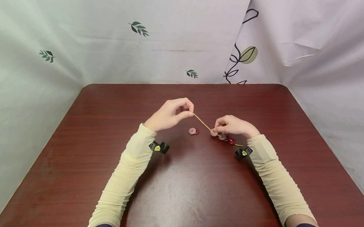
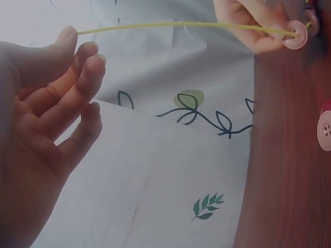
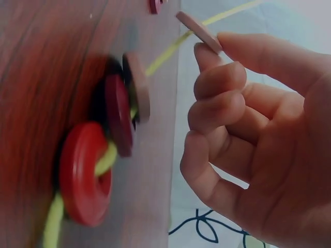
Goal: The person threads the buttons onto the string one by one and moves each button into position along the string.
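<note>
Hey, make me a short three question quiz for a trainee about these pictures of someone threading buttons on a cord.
1. True or false: the left hand pinches the free end of the thin yellow cord.
2. Which thing does the right hand pinch on the cord? A, a pale pink round button; B, a metal ring; C, a wooden bead.
3. Where do the two loose buttons lie on the dark red wooden table?

Key
1. True.
2. A.
3. Between the hands, off the cord; the threaded red and pink buttons sit below the right hand.
</note>
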Demonstrator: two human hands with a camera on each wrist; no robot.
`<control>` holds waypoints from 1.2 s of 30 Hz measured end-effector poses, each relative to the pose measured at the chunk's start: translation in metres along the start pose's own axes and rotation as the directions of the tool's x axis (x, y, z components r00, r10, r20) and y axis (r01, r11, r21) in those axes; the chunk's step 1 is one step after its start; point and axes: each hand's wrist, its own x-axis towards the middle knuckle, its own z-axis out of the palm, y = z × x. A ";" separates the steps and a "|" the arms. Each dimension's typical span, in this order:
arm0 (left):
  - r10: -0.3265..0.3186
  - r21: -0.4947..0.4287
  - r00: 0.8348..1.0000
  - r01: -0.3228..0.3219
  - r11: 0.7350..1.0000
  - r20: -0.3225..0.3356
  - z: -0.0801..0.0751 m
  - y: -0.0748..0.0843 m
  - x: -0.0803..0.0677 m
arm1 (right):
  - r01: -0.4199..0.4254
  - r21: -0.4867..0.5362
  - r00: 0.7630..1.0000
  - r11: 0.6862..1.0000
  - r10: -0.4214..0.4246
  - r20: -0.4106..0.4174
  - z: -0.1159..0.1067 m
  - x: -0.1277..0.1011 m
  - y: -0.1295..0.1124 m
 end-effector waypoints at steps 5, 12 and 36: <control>0.005 -0.005 1.000 -0.005 1.000 0.000 -0.001 0.001 0.000 | 0.002 -0.095 1.000 0.995 -0.001 0.017 -0.003 -0.001 0.006; 0.014 -0.008 1.000 -0.014 1.000 0.020 0.000 -0.001 0.000 | 0.031 -0.172 1.000 0.985 -0.030 0.006 -0.004 -0.001 0.010; 0.073 0.193 0.995 -0.085 0.977 0.069 0.009 -0.003 0.003 | 0.255 0.228 0.948 0.940 -0.196 -0.251 0.015 -0.012 -0.055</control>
